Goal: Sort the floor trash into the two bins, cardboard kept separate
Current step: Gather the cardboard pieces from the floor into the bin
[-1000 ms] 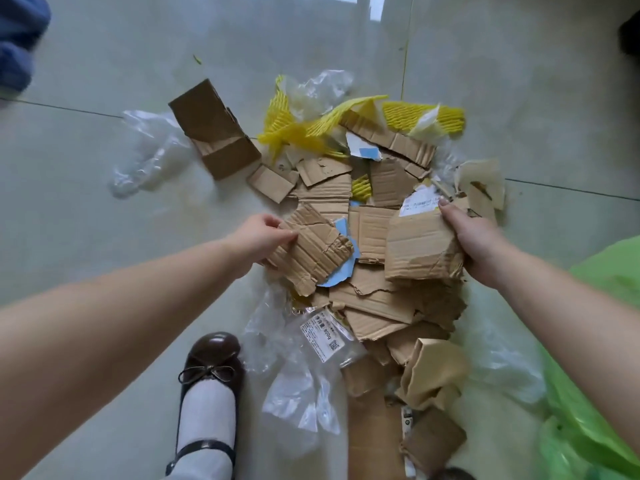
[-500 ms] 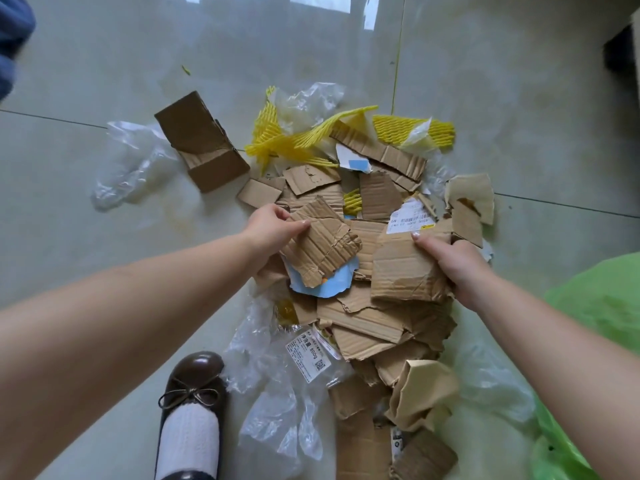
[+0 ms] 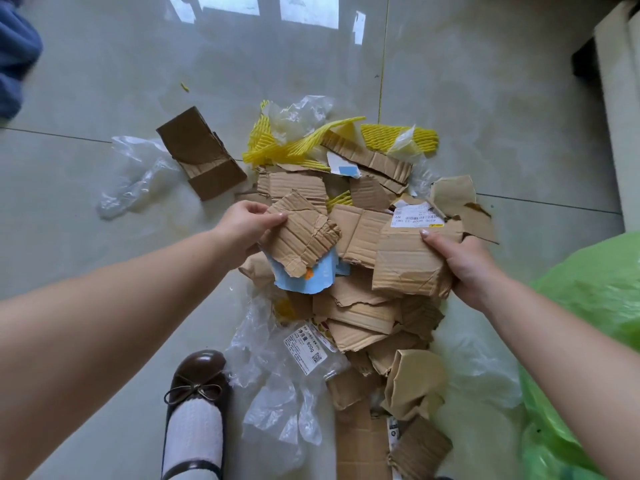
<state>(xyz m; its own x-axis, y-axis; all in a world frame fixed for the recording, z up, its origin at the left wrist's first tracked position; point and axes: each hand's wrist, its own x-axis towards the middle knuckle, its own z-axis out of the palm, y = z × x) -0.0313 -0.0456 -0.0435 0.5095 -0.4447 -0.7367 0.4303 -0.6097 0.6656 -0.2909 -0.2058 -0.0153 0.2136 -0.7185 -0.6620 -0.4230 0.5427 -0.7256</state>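
Head view, looking down on pale grey tiled floor [image 3: 104, 271]. Left hand [image 3: 242, 225] gripping torn brown corrugated cardboard piece [image 3: 304, 237], thumb on top face, fingers [image 3: 251, 207] curled round its left edge; piece lifted over pale blue card scrap [image 3: 304, 282]. Right hand [image 3: 464, 261] gripping creased brown cardboard flap [image 3: 408, 265] at its right edge, thumb pressed on top face, remaining fingers tucked underneath. White shipping label [image 3: 415, 216] just beyond that flap.

Heap of torn brown cardboard scraps [image 3: 363, 317] spread on floor between and below both hands. Yellow foam netting strips [image 3: 277, 147] at far side of heap, mixed with clear crumpled plastic film [image 3: 298, 116]. Folded brown cardboard box section [image 3: 201, 154] lying apart at far left of heap, beside clear plastic bag [image 3: 135, 174]. More clear plastic wrap with white printed label [image 3: 304, 348] at near side of heap.

Green plastic bin liner [image 3: 588, 306] at right edge, close to right forearm. Brown bow shoe with white sock [image 3: 197, 393] on floor at lower left, touching plastic wrap.
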